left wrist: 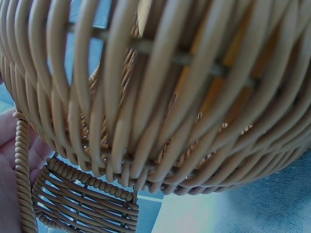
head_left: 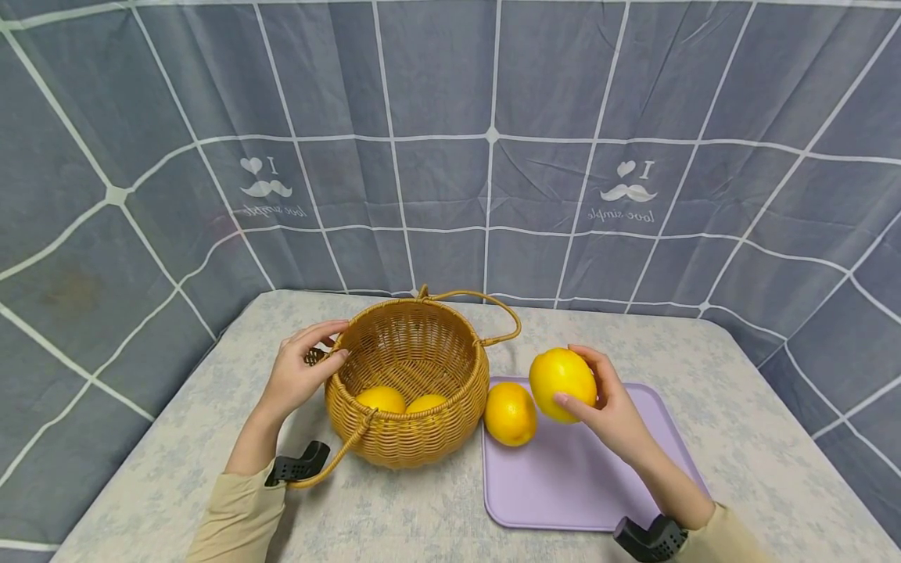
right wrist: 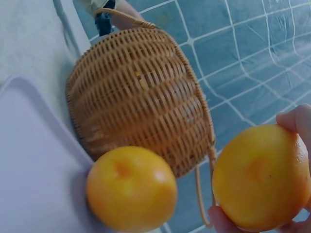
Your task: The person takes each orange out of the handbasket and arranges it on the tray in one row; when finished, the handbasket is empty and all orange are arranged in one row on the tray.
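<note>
A yellow lemon [head_left: 561, 383] is held between the thumb and fingers of my right hand [head_left: 615, 418], raised above the purple tray [head_left: 563, 493]. Just left of it, a second lemon [head_left: 510, 414] lies on the tray's left edge, close to the wicker basket [head_left: 415, 442]. Inside the round basket sit two more lemons [head_left: 381, 399], partly hidden by the front rim. My left hand [head_left: 299, 371] grips the basket's left rim, fingertips and thumb at the edge. In the right wrist view, the held lemon [right wrist: 262, 177] is beside the basket's rim.
One basket handle [head_left: 507, 305] leans out at the back right; another handle [head_left: 338, 461] hangs at the front left, beside my left wrist. A small woven piece [left wrist: 87, 199] juts from the basket near my left hand. A grey checked curtain [head_left: 450, 180] stands behind the table [head_left: 394, 524].
</note>
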A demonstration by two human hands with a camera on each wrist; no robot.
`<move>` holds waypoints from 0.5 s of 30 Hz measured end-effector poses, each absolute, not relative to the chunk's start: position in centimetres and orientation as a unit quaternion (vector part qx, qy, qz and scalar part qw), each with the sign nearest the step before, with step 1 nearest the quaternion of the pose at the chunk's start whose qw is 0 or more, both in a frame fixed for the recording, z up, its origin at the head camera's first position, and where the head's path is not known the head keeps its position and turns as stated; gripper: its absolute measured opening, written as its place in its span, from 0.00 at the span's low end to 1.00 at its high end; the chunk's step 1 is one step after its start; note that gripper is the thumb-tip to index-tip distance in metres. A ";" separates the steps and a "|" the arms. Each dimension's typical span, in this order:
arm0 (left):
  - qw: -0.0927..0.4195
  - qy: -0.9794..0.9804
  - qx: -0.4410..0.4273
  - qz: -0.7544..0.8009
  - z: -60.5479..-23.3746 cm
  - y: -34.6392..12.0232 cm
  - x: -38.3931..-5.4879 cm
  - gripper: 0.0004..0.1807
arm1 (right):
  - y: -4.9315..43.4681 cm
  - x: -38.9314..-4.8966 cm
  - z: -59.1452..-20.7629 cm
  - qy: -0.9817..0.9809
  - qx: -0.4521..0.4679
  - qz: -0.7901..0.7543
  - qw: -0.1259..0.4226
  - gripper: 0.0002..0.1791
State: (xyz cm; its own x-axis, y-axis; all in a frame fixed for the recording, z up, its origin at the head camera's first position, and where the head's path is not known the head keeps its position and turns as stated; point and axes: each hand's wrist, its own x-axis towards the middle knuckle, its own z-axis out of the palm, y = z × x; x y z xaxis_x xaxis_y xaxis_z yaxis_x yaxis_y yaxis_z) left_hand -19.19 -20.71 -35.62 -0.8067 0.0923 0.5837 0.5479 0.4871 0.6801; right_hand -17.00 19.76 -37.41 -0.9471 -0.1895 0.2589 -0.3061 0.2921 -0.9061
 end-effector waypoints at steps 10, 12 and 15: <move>0.239 -0.825 -0.196 -0.473 -38.3 -22.2 -21.2 0.20 | 21.1 -16.8 -40.3 -0.810 0.100 0.574 0.064 0.34; 0.237 -0.825 -0.197 -0.474 -38.3 -22.2 -21.2 0.20 | 21.2 -16.7 -40.8 -0.814 0.094 0.569 0.068 0.34; 0.235 -0.827 -0.194 -0.472 -38.2 -22.3 -21.2 0.20 | 21.3 -16.8 -41.4 -0.823 0.084 0.558 0.073 0.34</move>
